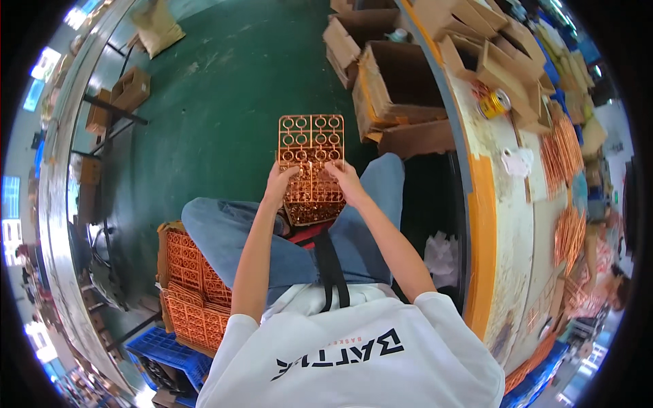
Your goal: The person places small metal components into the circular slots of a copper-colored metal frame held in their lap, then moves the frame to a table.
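Observation:
A copper-coloured sprue frame (311, 140) with rows of rings is held up over my lap. My left hand (277, 182) grips its left side, and my right hand (345, 179) grips its right side, thumbs on top. The fingers beneath the frame are hidden. The far rows show open rings; around my thumbs the detail is too small to tell. Under the frame, between my knees, lies a heap of small copper-coloured pieces (314, 213); the frame hides much of what holds them.
By my left thigh stands a carton (163, 262) packed with similar frames, near a blue crate (153, 343). To the right runs a workbench (481, 238) with a yellow can (494, 104) and copper-coloured bundles (568, 234). Large cardboard boxes (377, 102) stand ahead right. Another person (598, 272) is at far right.

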Available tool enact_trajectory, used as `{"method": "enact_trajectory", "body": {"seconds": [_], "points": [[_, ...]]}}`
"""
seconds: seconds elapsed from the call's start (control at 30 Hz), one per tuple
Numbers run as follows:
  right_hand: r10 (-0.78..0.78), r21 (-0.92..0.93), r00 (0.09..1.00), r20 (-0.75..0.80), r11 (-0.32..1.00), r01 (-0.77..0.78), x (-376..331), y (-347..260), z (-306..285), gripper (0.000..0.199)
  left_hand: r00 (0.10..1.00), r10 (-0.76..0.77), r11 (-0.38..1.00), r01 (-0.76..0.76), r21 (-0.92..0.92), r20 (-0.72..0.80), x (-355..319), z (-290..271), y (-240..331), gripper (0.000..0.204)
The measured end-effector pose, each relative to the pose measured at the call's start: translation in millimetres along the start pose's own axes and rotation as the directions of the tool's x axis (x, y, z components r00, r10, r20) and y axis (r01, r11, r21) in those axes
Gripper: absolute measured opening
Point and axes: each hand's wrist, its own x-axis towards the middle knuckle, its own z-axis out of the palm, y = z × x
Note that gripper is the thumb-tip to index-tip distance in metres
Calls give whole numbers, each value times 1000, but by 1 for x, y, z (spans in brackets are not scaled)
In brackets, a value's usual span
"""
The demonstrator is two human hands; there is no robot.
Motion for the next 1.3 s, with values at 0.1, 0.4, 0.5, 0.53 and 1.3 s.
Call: {"method": "enact_trajectory", "body": {"seconds": [0.1,0.4,0.5,0.53,1.3], "points": [[116,-81,991,62,990,-111,25,18,-5,19,996,87,977,-80,197,-25,9,-7,-16,44],[99,-273,995,14,958,-91,58,57,-22,24,982,-80,976,113,187,-173,41,-20,-41,16],[47,-287,998,-52,956,-60,63,54,-27,34,979,-105,952,150,267,-177,54,-20,-60,15],[1,-261,994,-108,965,-29,65,53,-29,36,980,-109,951,151,268,-167,59,-19,-62,15],[102,-163,964,-244,976,-145,59,52,-24,17,994,-82,946,101,307,-75,59,-3,-60,36]]}}
